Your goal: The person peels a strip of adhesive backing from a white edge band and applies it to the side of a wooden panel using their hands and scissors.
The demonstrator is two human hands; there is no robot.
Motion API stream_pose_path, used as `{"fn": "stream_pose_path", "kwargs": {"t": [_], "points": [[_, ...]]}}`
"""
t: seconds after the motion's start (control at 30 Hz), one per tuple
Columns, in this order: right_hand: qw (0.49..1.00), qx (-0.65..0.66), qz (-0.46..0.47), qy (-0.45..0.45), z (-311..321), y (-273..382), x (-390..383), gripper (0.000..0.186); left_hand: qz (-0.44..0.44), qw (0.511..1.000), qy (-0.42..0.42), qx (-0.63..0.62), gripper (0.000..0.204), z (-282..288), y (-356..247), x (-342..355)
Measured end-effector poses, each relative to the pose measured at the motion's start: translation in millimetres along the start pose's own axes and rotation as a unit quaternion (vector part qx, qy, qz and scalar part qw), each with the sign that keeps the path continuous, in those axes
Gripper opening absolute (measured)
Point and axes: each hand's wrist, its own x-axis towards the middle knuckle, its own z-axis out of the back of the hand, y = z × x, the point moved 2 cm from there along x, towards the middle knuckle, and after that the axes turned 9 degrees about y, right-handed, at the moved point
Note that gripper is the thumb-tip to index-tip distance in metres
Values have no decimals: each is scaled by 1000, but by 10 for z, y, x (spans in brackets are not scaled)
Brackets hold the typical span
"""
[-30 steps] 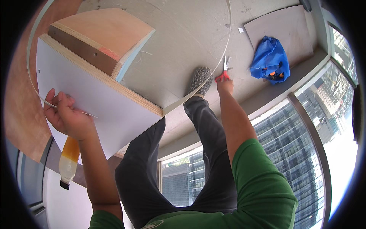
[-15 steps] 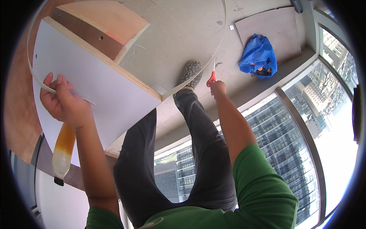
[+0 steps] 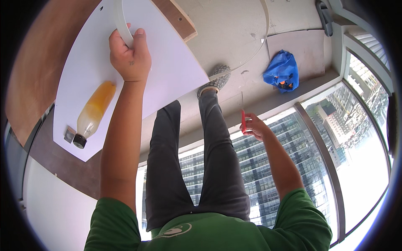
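My left hand (image 3: 132, 62) is closed on a white flexible strip (image 3: 121, 21) above a white panel (image 3: 176, 69). The strip loops out of view at the top; a pale length (image 3: 261, 39) curves over the floor and meets the panel's corner near my shoe. Off to the right, my right hand (image 3: 256, 126) grips red-handled scissors (image 3: 243, 121), blades pointing away from me and apart from the strip. A clear bottle of yellow-orange material (image 3: 95, 109) with a black cap lies on the panel beside my left forearm.
A small dark square piece (image 3: 69, 134) lies by the bottle cap. A brown wooden piece (image 3: 176, 16) borders the panel's far edge. Right of my shoe (image 3: 217, 77), a blue bag (image 3: 281, 69) sits on a flat sheet (image 3: 307, 50) by the windows. A dark slipper (image 3: 324, 17) lies beyond.
My left hand has moved farther away over the panel, still holding the strip. My right hand has drawn the scissors back toward me, away from the strip. The view has shifted too.
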Motion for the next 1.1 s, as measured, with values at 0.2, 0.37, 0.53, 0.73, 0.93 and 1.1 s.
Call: {"fn": "stream_pose_path", "kwargs": {"t": [0.2, 0.37, 0.53, 0.73, 0.93, 1.1], "points": [[994, -38, -43, 96, -327, 575, -470, 49, -5, 1000, -4, 1, 29, 17, -13, -17], [987, -133, -44, 85, -614, 1061, -787, 44, -12, 999, 7, 30, 29, 15, -20, -4], [989, -33, -89, 109, -894, 1352, -1107, 46, -39, 998, -16, 40, 30, 10, 4, -11], [972, -180, -11, 151, -1203, 1646, -1266, 49, -27, 999, -16, 39, 29, 31, -37, -11], [985, -140, -4, 98, -1463, 1898, -1408, 53, -36, 998, -27, 34, 29, 17, -22, -14], [985, -153, -37, 78, -1622, 2105, -1280, 59, -22, 999, -7, 32, 29, 29, -27, -19]]}}
